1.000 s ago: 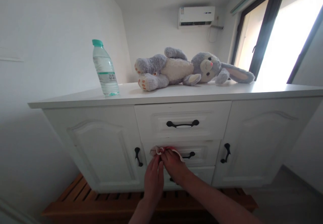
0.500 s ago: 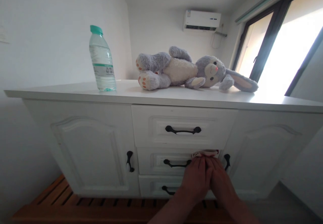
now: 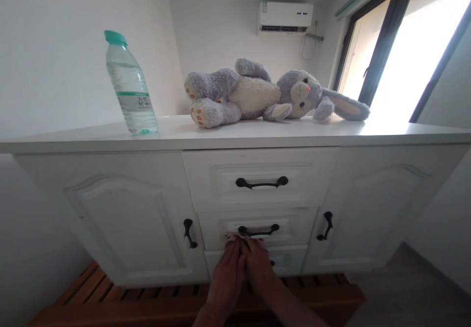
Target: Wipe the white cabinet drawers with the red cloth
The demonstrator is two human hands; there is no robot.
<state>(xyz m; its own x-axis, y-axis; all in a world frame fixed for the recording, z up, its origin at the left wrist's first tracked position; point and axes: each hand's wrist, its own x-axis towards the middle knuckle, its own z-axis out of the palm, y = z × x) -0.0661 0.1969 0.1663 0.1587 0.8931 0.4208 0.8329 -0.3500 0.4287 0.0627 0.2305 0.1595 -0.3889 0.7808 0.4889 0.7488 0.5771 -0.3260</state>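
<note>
A light-coloured cloth (image 3: 231,237) lies bunched against the lower left part of the middle drawer (image 3: 301,221), just under its black handle (image 3: 258,231). My left hand (image 3: 227,274) presses on the cloth with its fingers together. Beside it, touching, my right hand (image 3: 258,266) holds the same cloth, fingers closed against the left ones. Most of the cloth is hidden beneath both hands. The bottom drawer (image 3: 290,263) and its handle are partly covered by my hands.
On the white cabinet top (image 3: 171,133) a water bottle (image 3: 130,89) stands at left and a plush rabbit (image 3: 253,94) lies on its side. Black handles (image 3: 189,233) stick out from the doors. A slatted wooden base (image 3: 147,295) runs below.
Both hands and the cloth have moved from the middle drawer's upper right to its lower left, below the handle. The view has shifted slightly; bottle and rabbit keep their places on the top.
</note>
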